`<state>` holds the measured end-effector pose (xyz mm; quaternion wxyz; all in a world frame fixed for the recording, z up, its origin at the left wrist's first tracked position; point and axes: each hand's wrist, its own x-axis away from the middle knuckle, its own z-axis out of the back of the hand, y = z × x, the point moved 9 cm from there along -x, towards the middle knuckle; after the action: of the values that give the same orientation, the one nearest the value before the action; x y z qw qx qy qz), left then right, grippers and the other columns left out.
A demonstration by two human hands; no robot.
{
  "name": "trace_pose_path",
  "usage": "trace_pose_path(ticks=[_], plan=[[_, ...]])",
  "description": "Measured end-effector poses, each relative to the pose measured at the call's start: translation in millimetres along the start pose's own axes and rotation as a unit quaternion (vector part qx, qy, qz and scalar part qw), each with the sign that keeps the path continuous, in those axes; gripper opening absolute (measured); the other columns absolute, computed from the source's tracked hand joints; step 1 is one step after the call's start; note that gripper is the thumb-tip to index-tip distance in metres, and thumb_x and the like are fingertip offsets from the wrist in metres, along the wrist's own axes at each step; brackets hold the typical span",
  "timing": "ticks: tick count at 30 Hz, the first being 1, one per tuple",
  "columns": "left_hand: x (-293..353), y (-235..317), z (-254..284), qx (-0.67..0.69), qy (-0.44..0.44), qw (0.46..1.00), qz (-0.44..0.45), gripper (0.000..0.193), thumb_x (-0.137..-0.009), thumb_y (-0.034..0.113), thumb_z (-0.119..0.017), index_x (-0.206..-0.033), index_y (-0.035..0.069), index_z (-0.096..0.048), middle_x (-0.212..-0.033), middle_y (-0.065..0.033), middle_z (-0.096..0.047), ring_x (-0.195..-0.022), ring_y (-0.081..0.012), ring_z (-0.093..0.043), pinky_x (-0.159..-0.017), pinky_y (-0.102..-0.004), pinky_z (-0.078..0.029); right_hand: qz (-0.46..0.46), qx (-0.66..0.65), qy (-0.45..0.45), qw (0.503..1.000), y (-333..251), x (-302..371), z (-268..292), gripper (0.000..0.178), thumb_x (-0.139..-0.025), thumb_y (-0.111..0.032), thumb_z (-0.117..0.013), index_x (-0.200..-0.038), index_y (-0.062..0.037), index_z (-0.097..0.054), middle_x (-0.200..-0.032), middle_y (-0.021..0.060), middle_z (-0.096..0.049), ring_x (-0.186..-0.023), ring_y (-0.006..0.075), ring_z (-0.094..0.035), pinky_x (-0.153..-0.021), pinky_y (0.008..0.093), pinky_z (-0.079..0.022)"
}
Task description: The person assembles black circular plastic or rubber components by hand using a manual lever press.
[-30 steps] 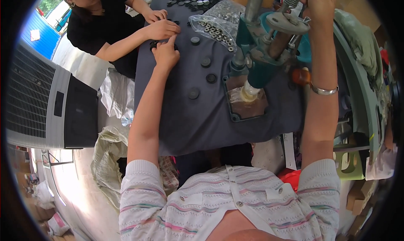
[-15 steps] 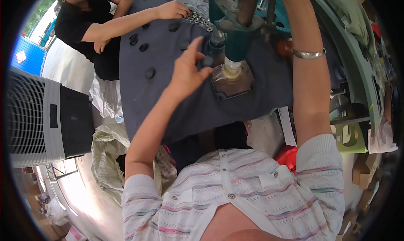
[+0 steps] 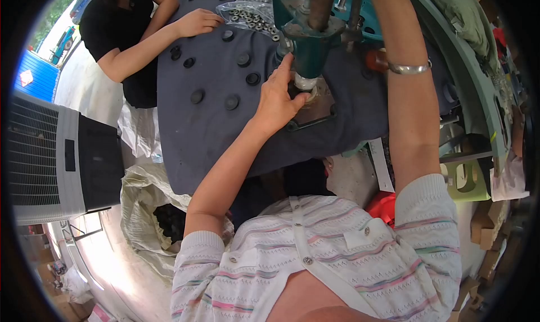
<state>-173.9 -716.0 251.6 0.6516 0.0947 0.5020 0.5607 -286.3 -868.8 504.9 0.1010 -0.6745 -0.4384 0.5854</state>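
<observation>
My left hand (image 3: 279, 101) is at the green press (image 3: 313, 49), fingers and thumb curled around a black round cap (image 3: 292, 89) beside the pale tip of the ram (image 3: 305, 84). Most of that cap is hidden by the fingers. Beneath lies the press's flat metal base plate (image 3: 318, 109). My right forearm, with a silver bangle (image 3: 409, 69), reaches up past the press; its hand is beyond the top edge. Several more black round caps (image 3: 232, 101) lie scattered on the dark grey cloth (image 3: 194, 131) left of my hand.
Across the table, another person's hand (image 3: 199, 23) rests on the cloth near a clear bag of small metal rings (image 3: 247, 18). A teal tray (image 3: 368, 18) stands behind the press. Left of the table are an air cooler (image 3: 39, 153) and an open woven sack (image 3: 140, 209) with dark contents.
My left hand has moved right, bringing the cap to the press tip. The other person's hand has drawn back left from the metal rings. My right arm has barely shifted.
</observation>
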Motion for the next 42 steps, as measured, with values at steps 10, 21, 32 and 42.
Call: trace_pose_path(ticks=[10,21,32,42], plan=[[-2,3,-6,0.057,-0.020,0.997,0.037,0.096,-0.065,0.004,-0.080,-0.147,0.002,-0.031,-0.099,-0.0165,-0.066,-0.096,-0.0350,-0.063,-0.084,-0.0403,-0.051,0.115,-0.162,-0.245,0.949,-89,77,59,0.032,-0.098,-0.030,-0.043,-0.110,-0.0043,-0.057,-0.094,0.0186,-0.057,-0.072,0.0251,-0.050,-0.063,0.0407,-0.042],[-4,-5,4,0.036,-0.009,0.999,0.023,0.097,-0.066,0.007,-0.081,-0.148,0.003,-0.030,-0.106,-0.0144,-0.067,-0.088,-0.0265,-0.065,-0.080,-0.0333,-0.051,0.168,0.151,-0.017,0.974,-76,279,120,0.028,-0.097,-0.036,-0.056,-0.091,-0.0101,-0.048,-0.085,0.0112,-0.051,-0.089,0.0385,-0.061,-0.100,0.0690,-0.039],[12,-23,3,0.116,0.021,0.991,0.063,0.091,-0.066,0.010,-0.083,-0.145,0.006,-0.039,-0.104,-0.0145,-0.068,-0.090,-0.0290,-0.064,-0.077,-0.0365,-0.052,0.213,-0.014,-0.119,0.970,-111,140,51,0.022,-0.100,-0.018,-0.040,-0.104,0.0004,-0.051,-0.082,0.0182,-0.053,-0.063,0.0261,-0.052,-0.063,0.0459,-0.052],[192,-25,267,-0.047,0.172,0.950,0.256,0.028,-0.076,0.004,-0.071,-0.103,-0.001,-0.069,-0.095,-0.0057,-0.068,-0.088,-0.0139,-0.064,-0.079,-0.0284,-0.050,-0.304,-0.526,-0.200,0.769,27,15,-40,0.020,-0.099,-0.032,-0.055,-0.097,-0.0126,-0.056,-0.073,-0.0011,-0.051,-0.050,0.0028,-0.038,-0.040,0.0180,-0.027]])
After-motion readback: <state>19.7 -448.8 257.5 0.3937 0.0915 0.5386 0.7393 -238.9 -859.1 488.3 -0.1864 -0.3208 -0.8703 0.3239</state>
